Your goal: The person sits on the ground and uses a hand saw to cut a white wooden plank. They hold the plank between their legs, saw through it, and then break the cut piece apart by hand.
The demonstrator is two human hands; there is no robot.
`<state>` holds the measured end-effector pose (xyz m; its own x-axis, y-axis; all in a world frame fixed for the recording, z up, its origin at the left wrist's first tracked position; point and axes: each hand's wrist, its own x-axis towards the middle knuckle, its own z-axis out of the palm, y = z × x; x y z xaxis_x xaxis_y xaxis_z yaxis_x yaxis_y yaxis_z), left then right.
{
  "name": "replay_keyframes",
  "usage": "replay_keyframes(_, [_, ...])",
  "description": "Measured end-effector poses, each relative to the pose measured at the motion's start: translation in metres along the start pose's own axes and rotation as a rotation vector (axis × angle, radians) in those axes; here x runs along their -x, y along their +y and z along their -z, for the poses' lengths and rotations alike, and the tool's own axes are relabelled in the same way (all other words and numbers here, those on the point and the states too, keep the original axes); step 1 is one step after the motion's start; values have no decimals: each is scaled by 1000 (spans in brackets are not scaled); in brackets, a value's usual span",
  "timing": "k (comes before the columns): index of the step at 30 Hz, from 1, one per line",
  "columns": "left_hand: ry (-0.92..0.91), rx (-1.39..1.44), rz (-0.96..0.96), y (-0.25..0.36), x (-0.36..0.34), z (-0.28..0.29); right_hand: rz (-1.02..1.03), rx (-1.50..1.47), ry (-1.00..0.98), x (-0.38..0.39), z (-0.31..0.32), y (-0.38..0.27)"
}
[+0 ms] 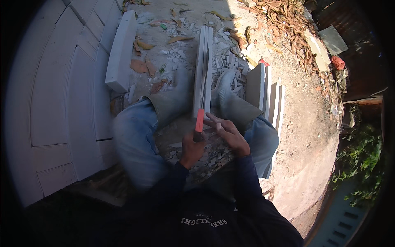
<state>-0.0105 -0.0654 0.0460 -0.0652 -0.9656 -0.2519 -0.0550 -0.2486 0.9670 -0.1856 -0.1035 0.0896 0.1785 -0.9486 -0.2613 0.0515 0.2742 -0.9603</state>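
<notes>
My left hand (192, 150) is closed round the lower end of a red-handled tool (200, 120). A thin dark line, perhaps its blade seen edge-on, runs away from me along a long pale block (201, 61). The block stretches out between my boots, with a narrow gap along its length. To the right of the handle, my right hand (231, 136) has its fingers stretched out and apart. Its fingertips are at or close to the near end of the block; contact is hard to make out.
Pale slabs (256, 86) stand on edge by my right leg. Another pale block (122, 51) rests at the left, beside a wall of stacked grey-white pieces (53, 103). Broken chips (236, 78) litter the ground near my boots (225, 88). Dry leaves (284, 24) lie at the far right.
</notes>
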Motion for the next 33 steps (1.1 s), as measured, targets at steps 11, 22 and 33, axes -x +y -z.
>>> replay_keyframes(11, [-57, 84, 169, 100, 1, 22, 66, 629, 360, -105, -39, 143])
replay_keyframes(22, [-30, 22, -43, 148, 93, 40, 130, 615, 669, -92, -49, 143])
replay_keyframes(33, [-19, 186, -102, 204, 82, 71, -76, 632, 623, -50, -53, 113])
